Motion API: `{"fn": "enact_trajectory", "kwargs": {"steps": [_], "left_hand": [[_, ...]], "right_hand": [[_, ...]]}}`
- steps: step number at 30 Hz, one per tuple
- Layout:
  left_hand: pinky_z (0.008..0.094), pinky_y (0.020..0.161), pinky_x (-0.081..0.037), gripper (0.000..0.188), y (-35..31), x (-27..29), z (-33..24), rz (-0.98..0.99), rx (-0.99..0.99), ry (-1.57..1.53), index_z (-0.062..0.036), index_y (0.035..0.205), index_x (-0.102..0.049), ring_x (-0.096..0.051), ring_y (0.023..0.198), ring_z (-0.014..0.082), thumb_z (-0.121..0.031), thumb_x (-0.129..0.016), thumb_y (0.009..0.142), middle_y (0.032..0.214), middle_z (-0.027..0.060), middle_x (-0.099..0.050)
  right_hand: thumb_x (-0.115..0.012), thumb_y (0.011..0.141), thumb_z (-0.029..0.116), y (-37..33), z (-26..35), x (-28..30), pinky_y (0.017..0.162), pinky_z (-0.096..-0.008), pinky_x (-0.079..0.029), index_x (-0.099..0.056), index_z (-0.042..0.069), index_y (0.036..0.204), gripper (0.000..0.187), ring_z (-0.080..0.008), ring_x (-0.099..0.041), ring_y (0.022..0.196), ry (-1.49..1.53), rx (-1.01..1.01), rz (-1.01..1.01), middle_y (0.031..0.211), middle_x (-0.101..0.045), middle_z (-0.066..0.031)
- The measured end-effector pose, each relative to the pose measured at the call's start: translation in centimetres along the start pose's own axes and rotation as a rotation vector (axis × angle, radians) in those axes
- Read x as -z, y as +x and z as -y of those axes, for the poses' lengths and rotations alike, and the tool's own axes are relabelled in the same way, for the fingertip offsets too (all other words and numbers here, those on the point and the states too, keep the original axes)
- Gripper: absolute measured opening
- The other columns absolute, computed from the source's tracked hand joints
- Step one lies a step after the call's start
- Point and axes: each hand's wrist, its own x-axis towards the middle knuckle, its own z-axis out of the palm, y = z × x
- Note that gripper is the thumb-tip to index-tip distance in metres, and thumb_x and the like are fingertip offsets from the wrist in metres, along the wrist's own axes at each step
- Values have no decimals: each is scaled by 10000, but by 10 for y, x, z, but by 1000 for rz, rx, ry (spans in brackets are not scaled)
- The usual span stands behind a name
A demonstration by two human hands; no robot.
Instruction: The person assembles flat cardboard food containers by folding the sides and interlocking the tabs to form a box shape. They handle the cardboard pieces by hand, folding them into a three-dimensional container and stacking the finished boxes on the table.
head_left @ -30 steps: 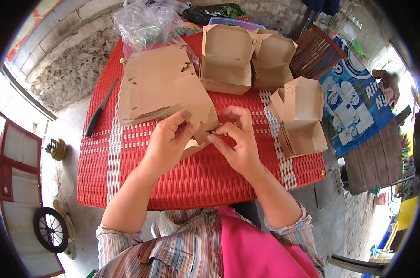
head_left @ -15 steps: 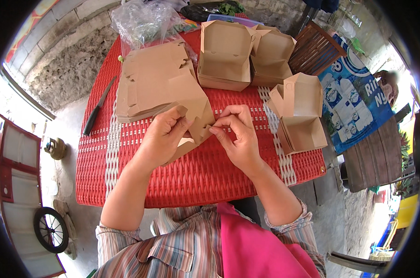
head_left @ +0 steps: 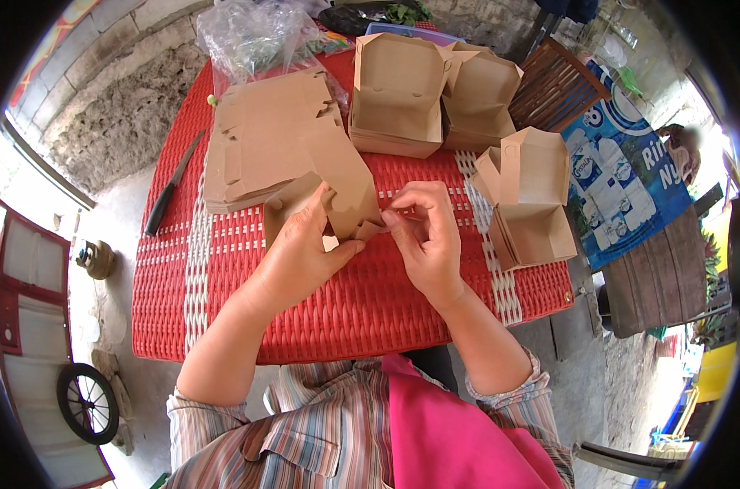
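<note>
A brown cardboard box [head_left: 341, 183], partly folded, is between my hands at the near side of a flat stack. My left hand [head_left: 296, 248] grips its near left side, the thumb stretched along the near edge and some fingers hidden behind the board. At the box's right corner, my right hand [head_left: 428, 243] pinches a small tab between thumb and fingertips. Flat cardboard blanks [head_left: 268, 122] lie stacked just beyond, partly covered by the box. To the right stand folded boxes with raised lids: one far box [head_left: 397, 94], another beside it [head_left: 482, 90], and a nearer box [head_left: 533, 175].
The red woven table [head_left: 337, 318] has white bands. A black-handled knife [head_left: 170, 191] lies at its left. Clear plastic bags [head_left: 260, 41] and a black bag [head_left: 362, 18] rest at the back. A wooden chair [head_left: 557, 81] stands beyond the right edge.
My left hand has opened from a pinch at the upper flap to a flatter hold, its thumb now near the right corner. The box's left wall has tilted up. My right hand keeps pinching the corner.
</note>
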Motion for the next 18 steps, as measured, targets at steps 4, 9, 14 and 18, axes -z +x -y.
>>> {"fn": "enact_trajectory", "kwargs": {"steps": [4,9,14,18], "left_hand": [[421,808,-533,631,-4,-6,3,23,86,-12,57,1346,-385,-665,963,386,26,-678,788,1049,245,-669],[414,808,-539,659,-11,-9,15,67,-76,184,83,1368,-352,-670,967,383,46,-669,790,995,239,-688],[361,828,-544,605,-4,3,-12,132,105,-121,82,1341,-395,-689,988,294,36,-688,814,1041,185,-698],[310,843,-542,488,-2,7,-8,4,146,-377,63,1269,-471,-675,993,177,37,-691,834,1050,128,-698]], "right_hand": [[-697,827,-19,2,7,8,764,-334,-507,-607,60,1065,267,-251,-562,957,-192,218,3,1089,-506,-127],[-723,804,13,1,8,9,803,-338,-490,-638,78,1159,371,-262,-532,996,-265,341,59,1129,-501,-131],[-736,795,29,3,13,10,806,-358,-489,-642,72,1132,352,-273,-523,1009,-274,297,95,1130,-501,-132],[-756,792,68,1,11,10,813,-366,-488,-636,60,1066,299,-284,-524,1008,-276,267,84,1114,-504,-135]]}}
